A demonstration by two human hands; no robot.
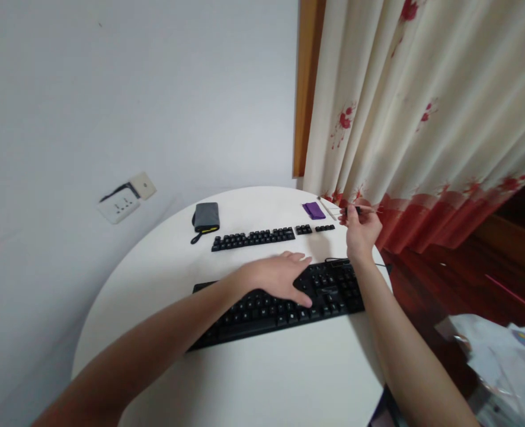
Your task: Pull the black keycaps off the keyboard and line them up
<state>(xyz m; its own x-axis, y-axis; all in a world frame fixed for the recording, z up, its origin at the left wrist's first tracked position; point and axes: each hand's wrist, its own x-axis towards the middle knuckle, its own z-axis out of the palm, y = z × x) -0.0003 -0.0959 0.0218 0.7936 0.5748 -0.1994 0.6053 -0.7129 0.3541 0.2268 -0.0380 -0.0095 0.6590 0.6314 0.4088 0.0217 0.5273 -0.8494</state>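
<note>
A black keyboard (262,317) lies across the white round table, with part of its upper middle looking bare of keycaps. Over its middle is my left hand (282,276), fingers spread and holding nothing; whether the palm touches the keys I cannot tell. Raised above the table's right edge, my right hand (362,231) pinches a keycap puller (357,210) with a black handle and thin wires. Loose black keycaps (253,238) stand in a long block behind the keyboard, with two smaller groups of keycaps (303,229) to their right.
A grey zipped pouch (207,216) sits at the table's back left. Toward the back right are a folded purple cloth (314,210) and a slim pale brush-like tool (326,207). A wall and curtain (405,118) border the table (147,284); white bags (502,356) are at lower right.
</note>
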